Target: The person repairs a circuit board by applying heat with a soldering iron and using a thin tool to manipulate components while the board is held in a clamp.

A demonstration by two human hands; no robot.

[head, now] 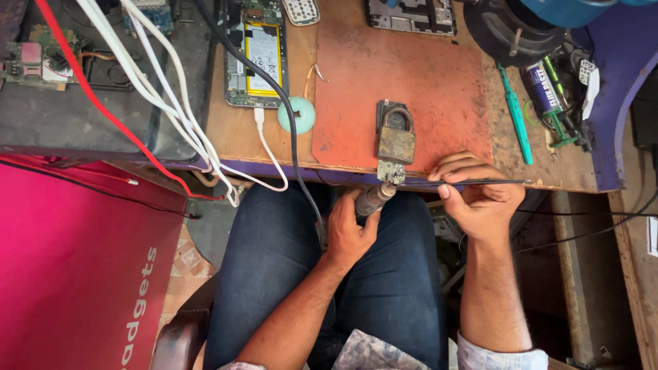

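- Nearest, over the lap, the left hand [348, 229] is wrapped tight around a hot-air nozzle [375, 199], its tip angled up at the small circuit board [391, 172], probably to heat one spot.
- The right hand [480, 199], to the right of the board, pinches thin tweezers [466, 182] flat along the bench edge; their points reach the board's right side, touching or nearly so.
- The board sits at the near edge of the orange mat [425, 82], seemingly pinned under a rusty padlock [395, 137] used as a weight.
- Farther left of the board lies an opened phone [259, 55] with a white cable [271, 154] plugged in.
- Right of the board rests a green screwdriver [515, 116].
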